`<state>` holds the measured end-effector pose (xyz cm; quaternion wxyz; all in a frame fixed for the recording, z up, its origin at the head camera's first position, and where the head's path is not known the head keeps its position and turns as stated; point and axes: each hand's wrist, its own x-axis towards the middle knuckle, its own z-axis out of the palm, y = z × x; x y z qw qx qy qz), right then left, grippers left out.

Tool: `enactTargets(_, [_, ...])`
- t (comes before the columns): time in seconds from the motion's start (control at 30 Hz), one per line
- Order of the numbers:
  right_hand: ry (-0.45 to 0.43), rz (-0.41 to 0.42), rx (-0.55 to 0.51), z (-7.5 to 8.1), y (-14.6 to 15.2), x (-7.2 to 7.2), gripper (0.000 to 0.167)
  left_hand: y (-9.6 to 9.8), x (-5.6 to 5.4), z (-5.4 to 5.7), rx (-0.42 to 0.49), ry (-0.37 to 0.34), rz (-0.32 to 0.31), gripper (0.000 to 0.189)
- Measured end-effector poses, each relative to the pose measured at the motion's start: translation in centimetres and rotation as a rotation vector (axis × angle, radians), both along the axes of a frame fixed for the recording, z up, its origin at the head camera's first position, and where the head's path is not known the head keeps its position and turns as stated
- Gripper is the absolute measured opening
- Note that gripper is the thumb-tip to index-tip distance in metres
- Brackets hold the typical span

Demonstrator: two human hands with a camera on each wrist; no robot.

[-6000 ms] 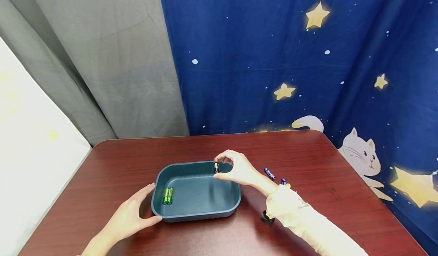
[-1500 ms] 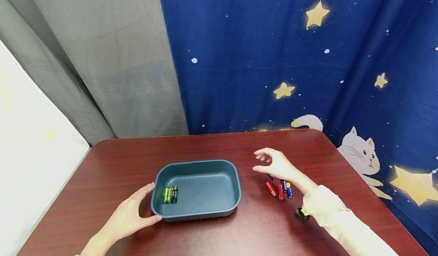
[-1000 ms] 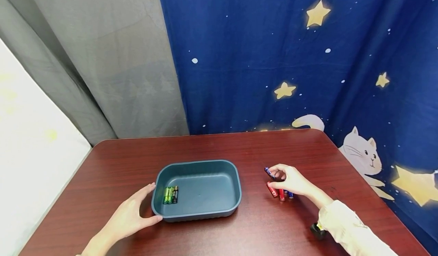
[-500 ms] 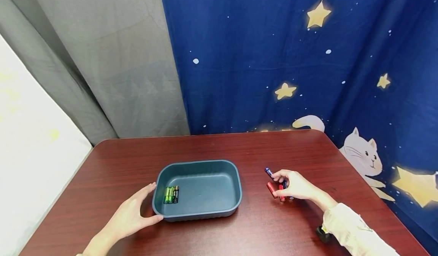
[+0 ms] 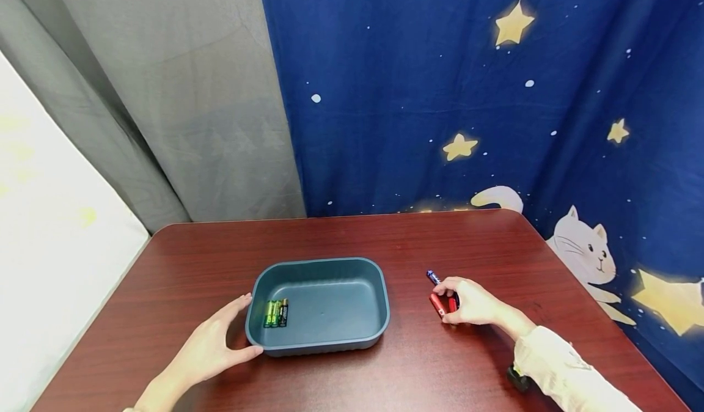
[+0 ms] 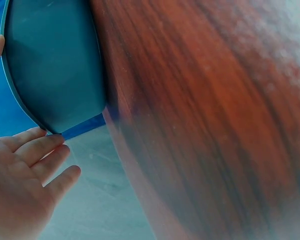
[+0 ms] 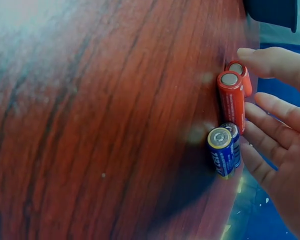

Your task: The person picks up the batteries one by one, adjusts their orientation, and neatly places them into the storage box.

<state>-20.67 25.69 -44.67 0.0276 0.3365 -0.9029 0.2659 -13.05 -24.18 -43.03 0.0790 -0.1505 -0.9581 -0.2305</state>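
Observation:
My left hand is at the left end of the blue-green tray; its straight fingertips and thumb touch the rim. Inside, two green batteries and a black one lie side by side. To the right of the tray, my right hand pinches a red battery end to end, thumb at the near end, fingers at the far end. A second red battery lies close beside it, partly under the hand. Two blue batteries stand close together in the right wrist view.
Beyond my right fingertips lies another blue battery. All this is on a reddish-brown wooden table. A grey curtain and a blue starry curtain hang behind its far edge.
The black battery went into the tray beside the green ones. My right hand then moved right and down to the loose batteries, its thumb sliding to the red battery's near end. The left hand stays put.

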Motion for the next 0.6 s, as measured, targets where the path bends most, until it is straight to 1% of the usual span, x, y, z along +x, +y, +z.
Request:
enactTargets(0.17, [0.035, -0.009, 0.069, 0.03, -0.09, -0.11, 0.044, 0.06, 0.09, 0.06, 0.003, -0.008, 0.005, 0.089])
enactTargets(0.3, [0.044, -0.024, 0.109, 0.01, -0.31, -0.19, 0.042, 0.07, 0.05, 0.02, 0.008, -0.017, 0.008, 0.089])
enactTargets(0.5, [0.032, -0.047, 0.114, -0.02, -0.69, -0.21, 0.038, 0.02, 0.03, 0.01, 0.007, 0.0, 0.002, 0.089])
enactTargets(0.6, [0.039, -0.053, 0.107, -0.05, -0.83, -0.16, 0.036, 0.02, 0.03, 0.0, 0.008, -0.004, 0.005, 0.089])
